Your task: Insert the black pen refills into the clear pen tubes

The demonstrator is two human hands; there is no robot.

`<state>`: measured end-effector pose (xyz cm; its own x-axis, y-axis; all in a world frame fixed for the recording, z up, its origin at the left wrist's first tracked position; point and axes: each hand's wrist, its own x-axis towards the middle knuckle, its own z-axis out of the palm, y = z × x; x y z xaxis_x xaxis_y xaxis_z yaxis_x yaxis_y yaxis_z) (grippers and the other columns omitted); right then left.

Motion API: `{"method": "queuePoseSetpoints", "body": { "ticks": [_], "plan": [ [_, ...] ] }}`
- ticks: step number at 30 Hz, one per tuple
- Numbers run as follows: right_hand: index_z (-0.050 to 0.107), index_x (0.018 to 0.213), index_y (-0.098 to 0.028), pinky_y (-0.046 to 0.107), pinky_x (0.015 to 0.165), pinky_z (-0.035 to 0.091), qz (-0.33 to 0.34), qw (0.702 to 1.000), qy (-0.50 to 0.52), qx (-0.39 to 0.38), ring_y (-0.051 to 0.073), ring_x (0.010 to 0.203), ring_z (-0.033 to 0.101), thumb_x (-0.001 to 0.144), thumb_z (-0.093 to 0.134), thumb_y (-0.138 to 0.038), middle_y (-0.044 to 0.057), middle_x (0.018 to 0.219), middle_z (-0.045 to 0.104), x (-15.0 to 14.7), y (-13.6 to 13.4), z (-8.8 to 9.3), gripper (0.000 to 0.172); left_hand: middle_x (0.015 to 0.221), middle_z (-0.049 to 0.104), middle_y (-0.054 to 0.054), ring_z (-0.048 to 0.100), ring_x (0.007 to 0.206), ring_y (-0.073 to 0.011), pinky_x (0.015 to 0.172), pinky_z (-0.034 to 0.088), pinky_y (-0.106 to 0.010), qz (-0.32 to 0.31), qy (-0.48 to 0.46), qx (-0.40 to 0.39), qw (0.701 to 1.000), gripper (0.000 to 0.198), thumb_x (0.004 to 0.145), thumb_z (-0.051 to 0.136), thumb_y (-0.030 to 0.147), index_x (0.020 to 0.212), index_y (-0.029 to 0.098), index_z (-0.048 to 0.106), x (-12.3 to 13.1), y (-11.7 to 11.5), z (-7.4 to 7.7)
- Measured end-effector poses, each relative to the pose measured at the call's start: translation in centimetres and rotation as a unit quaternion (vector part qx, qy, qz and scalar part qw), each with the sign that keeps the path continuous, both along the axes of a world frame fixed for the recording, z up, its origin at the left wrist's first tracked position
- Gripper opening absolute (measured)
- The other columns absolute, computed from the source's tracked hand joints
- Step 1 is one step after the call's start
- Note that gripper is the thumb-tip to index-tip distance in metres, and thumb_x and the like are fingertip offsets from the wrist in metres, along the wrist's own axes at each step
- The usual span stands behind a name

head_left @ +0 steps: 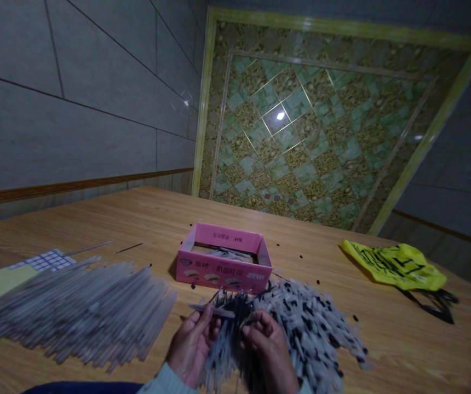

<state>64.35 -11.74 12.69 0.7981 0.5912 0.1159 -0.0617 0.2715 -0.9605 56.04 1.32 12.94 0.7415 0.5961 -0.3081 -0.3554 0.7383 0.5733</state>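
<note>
My left hand (194, 340) pinches a short, pale, translucent strip (222, 312) between thumb and fingers. Close beside it, my right hand (266, 345) has its thumb and fingertips pressed together; whatever lies between them is too small to tell. Beneath and between both hands is a heap of thin dark and grey sticks (228, 334). Right of my right hand spreads a pile of short translucent pieces with black ends (311, 328). Just beyond my hands stands an open pink cardboard box (225, 273) with pale strips (231, 254) inside.
Many long translucent tubes (83, 312) lie in a bundle at the left, by a checked and pale-yellow sheet (49, 261). A yellow bag (395, 266) with black print and dark straps lies at the right. Small black bits dot the wooden table (313, 232).
</note>
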Motion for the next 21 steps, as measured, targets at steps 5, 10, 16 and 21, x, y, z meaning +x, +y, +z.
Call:
{"method": "queuePoseSetpoints", "body": {
  "ticks": [5, 10, 16, 21],
  "plan": [
    [0.062, 0.088, -0.013, 0.023, 0.058, 0.048, 0.010, 0.995, 0.093, 0.041, 0.013, 0.062, 0.060, 0.061, 0.079, -0.027, 0.003, 0.071, 0.064, -0.7, 0.1, 0.5, 0.034, 0.065, 0.066, -0.006, 0.060, 0.055, -0.0089, 0.048, 0.049, -0.016, -0.014, 0.016, 0.084, 0.996, 0.012, 0.070, 0.068, 0.015, 0.079, 0.008, 0.063, 0.1, 0.0, -0.3],
    [0.064, 0.086, -0.011, 0.026, 0.061, 0.051, -0.009, 0.994, 0.105, 0.024, 0.018, 0.065, 0.065, 0.058, 0.082, -0.031, 0.007, 0.070, 0.068, -0.8, 0.0, 0.6, 0.039, 0.068, 0.067, -0.007, 0.060, 0.057, -0.0099, 0.050, 0.049, -0.017, -0.019, 0.033, 0.140, 0.989, 0.019, 0.068, 0.070, 0.022, 0.079, 0.009, 0.063, 0.0, 0.0, -0.7],
    [0.066, 0.083, -0.015, 0.023, 0.050, 0.048, -0.045, 0.995, 0.078, 0.030, 0.016, 0.058, 0.061, 0.058, 0.081, -0.032, 0.004, 0.067, 0.066, -0.6, 0.3, -0.3, 0.034, 0.068, 0.067, -0.006, 0.061, 0.058, -0.0107, 0.050, 0.049, -0.018, -0.016, 0.040, 0.148, 0.988, 0.021, 0.065, 0.072, 0.024, 0.078, 0.010, 0.063, -0.1, 0.0, -0.6],
    [0.069, 0.076, -0.015, 0.026, 0.054, 0.049, -0.084, 0.996, -0.002, -0.013, 0.019, 0.062, 0.061, 0.054, 0.081, -0.034, 0.006, 0.069, 0.068, -0.7, 0.2, 0.4, 0.031, 0.067, 0.068, -0.006, 0.061, 0.058, -0.0112, 0.049, 0.048, -0.018, -0.014, 0.040, 0.146, 0.988, 0.023, 0.063, 0.074, 0.025, 0.077, 0.010, 0.064, 0.0, -0.1, -0.4]
  ]
}}
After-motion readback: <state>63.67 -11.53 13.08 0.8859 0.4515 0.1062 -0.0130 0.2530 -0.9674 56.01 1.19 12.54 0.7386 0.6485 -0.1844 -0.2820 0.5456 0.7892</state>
